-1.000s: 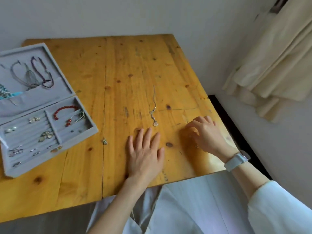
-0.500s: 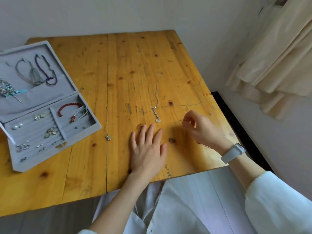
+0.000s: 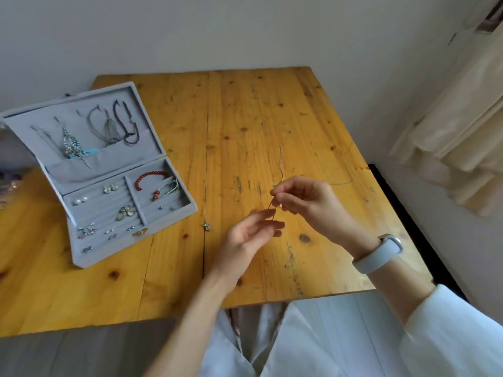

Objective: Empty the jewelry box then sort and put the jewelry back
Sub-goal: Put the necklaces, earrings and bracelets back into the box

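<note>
- The right hand (image 3: 307,200) pinches a thin silver chain (image 3: 280,165) between thumb and fingertips, just above the wooden table (image 3: 245,110). The far length of the chain trails away over the tabletop; a short loop hangs down from the pinch.
- The left hand (image 3: 250,235) sits just below, fingers straight and loosely spread, their tips at the hanging loop. Whether they touch it I cannot tell; they are not closed round it.
- The chain looks very light, limp and fine. It will likely sag, swing and kink, and it could slide out of a loose pinch. A hard pull might snap it or its clasp.
- The safest hold is probably near one end or at the clasp, with the other hand cupped under the slack so it does not knot.
- The grey jewelry box (image 3: 81,257) stands open at the table's left, well apart from both hands. Other necklaces already hang in its lid, so that seems the place for this one.
- A small loose charm (image 3: 207,226) lies on the table between the box and the hands, not yet put away.
</note>
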Demonstrator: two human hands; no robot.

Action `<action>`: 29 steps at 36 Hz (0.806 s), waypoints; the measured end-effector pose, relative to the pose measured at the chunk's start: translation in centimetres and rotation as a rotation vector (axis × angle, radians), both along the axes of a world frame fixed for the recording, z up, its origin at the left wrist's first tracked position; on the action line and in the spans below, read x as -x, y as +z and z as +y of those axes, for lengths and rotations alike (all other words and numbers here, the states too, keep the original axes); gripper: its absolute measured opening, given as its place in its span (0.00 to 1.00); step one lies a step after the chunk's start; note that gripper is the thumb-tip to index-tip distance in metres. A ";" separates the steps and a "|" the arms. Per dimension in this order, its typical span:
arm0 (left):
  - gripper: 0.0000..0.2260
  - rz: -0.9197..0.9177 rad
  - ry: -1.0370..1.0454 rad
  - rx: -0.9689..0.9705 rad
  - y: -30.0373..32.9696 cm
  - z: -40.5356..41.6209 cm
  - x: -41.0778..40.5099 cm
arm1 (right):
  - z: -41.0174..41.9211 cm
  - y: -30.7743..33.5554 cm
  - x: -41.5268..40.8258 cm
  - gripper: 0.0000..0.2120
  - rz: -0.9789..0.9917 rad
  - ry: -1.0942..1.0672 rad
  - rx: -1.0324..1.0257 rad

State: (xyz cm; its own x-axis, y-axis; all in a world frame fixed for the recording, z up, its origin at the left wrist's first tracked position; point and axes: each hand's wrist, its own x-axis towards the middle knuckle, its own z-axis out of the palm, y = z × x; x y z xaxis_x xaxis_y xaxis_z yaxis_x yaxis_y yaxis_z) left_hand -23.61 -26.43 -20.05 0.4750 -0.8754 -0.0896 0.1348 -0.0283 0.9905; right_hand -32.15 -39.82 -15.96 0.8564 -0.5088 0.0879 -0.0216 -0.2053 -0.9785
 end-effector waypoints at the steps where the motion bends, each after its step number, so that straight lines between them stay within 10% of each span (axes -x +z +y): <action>1: 0.09 -0.004 0.024 -0.014 0.0 0.1 0.0 | 0.2 -0.1 -0.3 0.06 0.000 -0.006 0.000; 15: 0.04 -0.173 0.522 -0.149 0.3 4.4 -5.7 | 2.2 -2.4 -6.3 0.08 0.092 -0.083 0.118; 29: 0.14 -1.058 0.599 -0.823 -0.2 8.4 -14.8 | 5.5 -3.7 -17.5 0.09 0.302 0.120 0.667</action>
State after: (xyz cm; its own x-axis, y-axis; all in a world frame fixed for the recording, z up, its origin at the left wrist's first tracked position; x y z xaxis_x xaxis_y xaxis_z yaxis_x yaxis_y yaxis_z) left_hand -8.82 -18.02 -20.29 0.9013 -0.4034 0.1581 -0.4329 -0.8240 0.3655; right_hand -14.68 -34.35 -19.68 0.9387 -0.3306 0.0978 -0.2094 -0.7721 -0.6000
